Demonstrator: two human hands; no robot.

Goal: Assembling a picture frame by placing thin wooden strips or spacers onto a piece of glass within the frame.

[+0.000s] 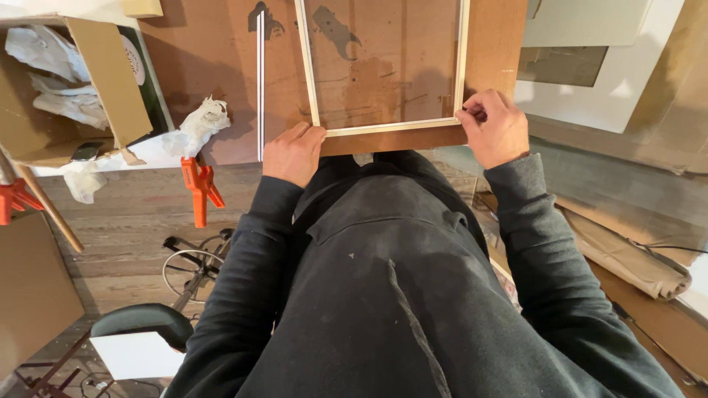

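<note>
A pale wooden frame (391,126) lies flat on a brown board table (214,51), its near rail along the table's front edge. My left hand (293,153) rests curled at the frame's near left corner, fingers touching the rail. My right hand (494,127) pinches the near right corner, thumb and fingers closed on the rail. A loose thin pale strip (260,85) lies on the table left of the frame. Dark sleeves and my dark top fill the lower view.
An open cardboard box (96,81) with crumpled white paper (195,125) sits at the left. Orange clamps (199,188) hang at the table edge. White mat boards (612,81) lie at the right. Below are wooden floor, a coiled cable (188,269), a dark stool (144,320) and rolled fabric (627,258).
</note>
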